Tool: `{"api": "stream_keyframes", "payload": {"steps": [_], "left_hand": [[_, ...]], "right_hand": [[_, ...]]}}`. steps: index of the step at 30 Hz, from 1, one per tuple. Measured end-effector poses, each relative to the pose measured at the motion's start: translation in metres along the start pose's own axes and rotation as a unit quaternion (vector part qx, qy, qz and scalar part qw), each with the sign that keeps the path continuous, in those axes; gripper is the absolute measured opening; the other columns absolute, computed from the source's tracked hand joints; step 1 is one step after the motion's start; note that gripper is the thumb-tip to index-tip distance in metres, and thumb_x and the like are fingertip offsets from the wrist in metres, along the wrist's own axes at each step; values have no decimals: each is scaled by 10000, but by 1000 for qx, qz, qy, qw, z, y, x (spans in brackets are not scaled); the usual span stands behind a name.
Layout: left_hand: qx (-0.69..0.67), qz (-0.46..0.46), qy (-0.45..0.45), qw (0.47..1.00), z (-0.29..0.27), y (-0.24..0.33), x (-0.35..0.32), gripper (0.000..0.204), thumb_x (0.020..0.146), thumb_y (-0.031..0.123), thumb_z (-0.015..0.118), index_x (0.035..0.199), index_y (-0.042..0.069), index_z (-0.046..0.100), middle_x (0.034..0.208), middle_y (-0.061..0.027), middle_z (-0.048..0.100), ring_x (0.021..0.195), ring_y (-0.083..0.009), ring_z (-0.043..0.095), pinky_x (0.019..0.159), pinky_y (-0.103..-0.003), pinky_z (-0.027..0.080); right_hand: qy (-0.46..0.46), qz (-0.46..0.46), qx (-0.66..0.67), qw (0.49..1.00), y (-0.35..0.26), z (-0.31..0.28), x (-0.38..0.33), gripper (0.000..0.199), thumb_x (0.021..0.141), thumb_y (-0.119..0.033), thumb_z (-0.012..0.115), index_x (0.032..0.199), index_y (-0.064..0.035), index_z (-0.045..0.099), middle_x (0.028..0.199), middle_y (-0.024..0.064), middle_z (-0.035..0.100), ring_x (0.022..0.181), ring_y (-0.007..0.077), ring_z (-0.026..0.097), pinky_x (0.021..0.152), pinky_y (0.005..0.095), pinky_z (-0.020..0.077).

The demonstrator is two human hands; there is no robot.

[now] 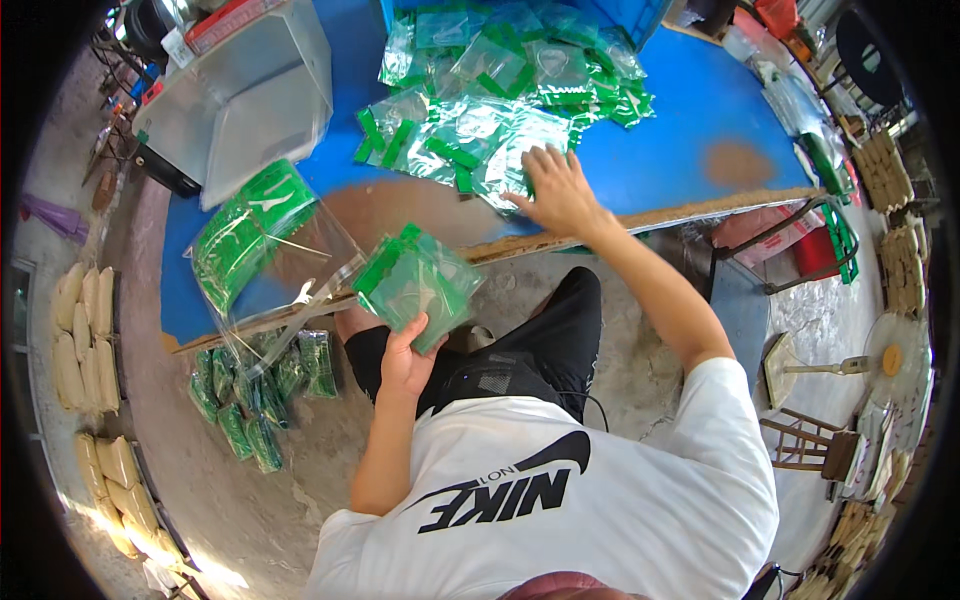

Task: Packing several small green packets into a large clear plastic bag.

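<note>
My left hand [408,362] is closed on a stack of clear plastic packets [420,285] with green edges, held above my lap just off the table's front edge. Palm down and fingers stretched, my right hand [560,192] lies on the near side of a loose pile of similar green-and-clear packets [490,135]. The pile spreads over the blue tabletop [690,150] toward the back. Left of the held stack, a large clear plastic bag [262,225] with green printing lies on the table, its lower part hanging over the edge.
A grey metal box-shaped machine [245,110] stands at the table's back left. Filled green packs [262,385] lie on the floor below left. A blue bin [655,20] sits behind the pile. At right are a fan [885,360], a wooden stool [825,445] and a cart handle [835,225].
</note>
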State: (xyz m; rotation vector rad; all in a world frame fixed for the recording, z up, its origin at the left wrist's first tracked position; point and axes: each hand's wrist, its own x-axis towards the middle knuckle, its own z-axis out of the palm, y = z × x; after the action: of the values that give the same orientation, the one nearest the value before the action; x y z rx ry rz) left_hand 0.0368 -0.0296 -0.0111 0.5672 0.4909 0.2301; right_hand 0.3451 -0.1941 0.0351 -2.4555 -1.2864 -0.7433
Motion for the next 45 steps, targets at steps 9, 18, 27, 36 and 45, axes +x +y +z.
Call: {"api": "stream_keyframes", "payload": {"steps": [9, 18, 27, 36, 45], "left_hand": [[-68, -88, -49, 993, 1, -6, -11, 487, 851, -8, 677, 1315, 32, 535, 1233, -99, 644, 1131, -256, 640, 1014, -429, 518], [-142, -91, -133, 977, 12, -13, -10, 527, 835, -1, 693, 1333, 26, 522, 1266, -104, 627, 1203, -270, 597, 1070, -439, 463], [-93, -25, -47, 994, 22, -5, 7, 488, 924, 133, 669, 1344, -25, 480, 1280, -165, 611, 1131, -336, 632, 895, -468, 534], [-138, -1, -17, 990, 16, -14, 9, 407, 955, 53, 601, 1332, -33, 474, 1301, -150, 588, 1222, -306, 572, 1072, -457, 465], [-61, 15, -31, 997, 12, 8, 2, 484, 949, 92, 624, 1379, -29, 441, 1343, -161, 570, 1277, -326, 550, 1107, -477, 443]], "right_hand": [[-102, 124, 176, 971, 5, -26, 0, 609, 808, -432, 762, 1222, -13, 607, 1217, 245, 603, 1173, 415, 545, 985, 494, 438], [62, 358, 513, 778, -77, -41, -23, 295, 981, -268, 639, 988, 20, 577, 743, 39, 567, 716, 116, 539, 617, 291, 451], [-86, 12, 369, 926, -67, -64, -17, 436, 1006, -391, 528, 1152, 4, 640, 1073, 217, 664, 980, 400, 633, 863, 474, 491], [-202, -161, 283, 924, -81, -58, -27, 380, 915, -243, 641, 1235, -41, 610, 1219, 166, 563, 1204, 359, 496, 998, 507, 406], [-129, -83, 334, 930, -77, -52, -32, 367, 985, -290, 568, 1180, 20, 592, 1286, 239, 551, 1218, 427, 506, 1050, 492, 400]]}}
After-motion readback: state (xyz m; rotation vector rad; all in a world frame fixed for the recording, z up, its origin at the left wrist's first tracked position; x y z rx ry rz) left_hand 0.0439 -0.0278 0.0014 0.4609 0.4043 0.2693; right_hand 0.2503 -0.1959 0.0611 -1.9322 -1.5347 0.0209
